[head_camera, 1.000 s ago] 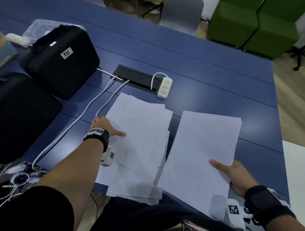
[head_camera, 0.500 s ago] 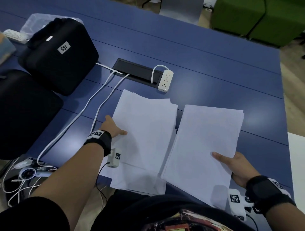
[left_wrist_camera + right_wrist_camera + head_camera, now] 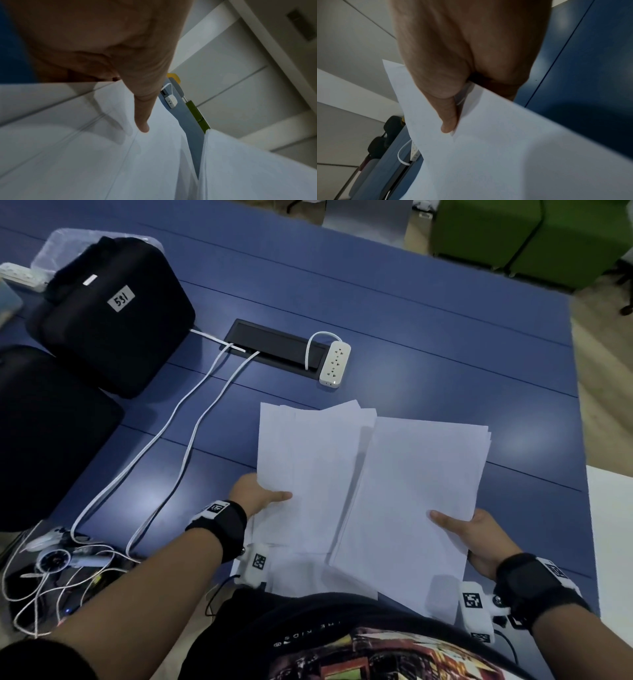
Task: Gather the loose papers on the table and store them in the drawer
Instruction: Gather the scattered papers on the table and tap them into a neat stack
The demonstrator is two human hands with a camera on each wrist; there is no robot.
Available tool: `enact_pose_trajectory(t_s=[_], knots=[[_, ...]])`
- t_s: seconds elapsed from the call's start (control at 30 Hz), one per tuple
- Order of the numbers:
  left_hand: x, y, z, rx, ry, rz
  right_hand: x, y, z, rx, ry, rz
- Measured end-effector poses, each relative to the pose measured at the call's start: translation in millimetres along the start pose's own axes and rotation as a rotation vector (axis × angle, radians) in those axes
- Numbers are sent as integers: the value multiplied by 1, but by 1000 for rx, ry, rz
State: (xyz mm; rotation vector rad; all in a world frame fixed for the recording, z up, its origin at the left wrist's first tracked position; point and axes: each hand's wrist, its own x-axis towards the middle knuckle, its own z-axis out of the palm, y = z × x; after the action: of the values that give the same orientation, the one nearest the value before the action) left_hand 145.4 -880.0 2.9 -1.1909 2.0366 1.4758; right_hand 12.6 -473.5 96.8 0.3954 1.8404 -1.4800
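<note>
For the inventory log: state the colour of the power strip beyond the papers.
White; the power strip shows best in the head view.

The left hand [image 3: 106, 44] fills the upper left, its thumb [image 3: 143, 108] laid flat on a white stack of papers [image 3: 102, 155]; a second paper stack [image 3: 248, 169] rises at right; between them a strip of blue tabletop [image 3: 192, 135] shows, with a white power strip [image 3: 171, 101] on it.

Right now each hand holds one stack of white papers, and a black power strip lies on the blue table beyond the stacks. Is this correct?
Not quite: the power strip is white, not black, as the head view shows. The rest stands: the left hand holds the left stack, the right hand holds the right stack, over the blue table.
</note>
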Motion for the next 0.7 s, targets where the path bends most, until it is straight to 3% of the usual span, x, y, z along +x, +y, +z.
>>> enact_pose_trajectory(t_s=[0.13,0.27,0.47,0.7], knots=[[-1,5,9,-198,-52,-71,2,9,8,-64,-13,14],[-4,13,18,-207,-150,-73,8,21,16,-78,9,34],[-10,27,47,-7,44,54,10,23,23,-59,18,47],[-17,48,41,-61,59,173,-2,11,2,-44,17,22]])
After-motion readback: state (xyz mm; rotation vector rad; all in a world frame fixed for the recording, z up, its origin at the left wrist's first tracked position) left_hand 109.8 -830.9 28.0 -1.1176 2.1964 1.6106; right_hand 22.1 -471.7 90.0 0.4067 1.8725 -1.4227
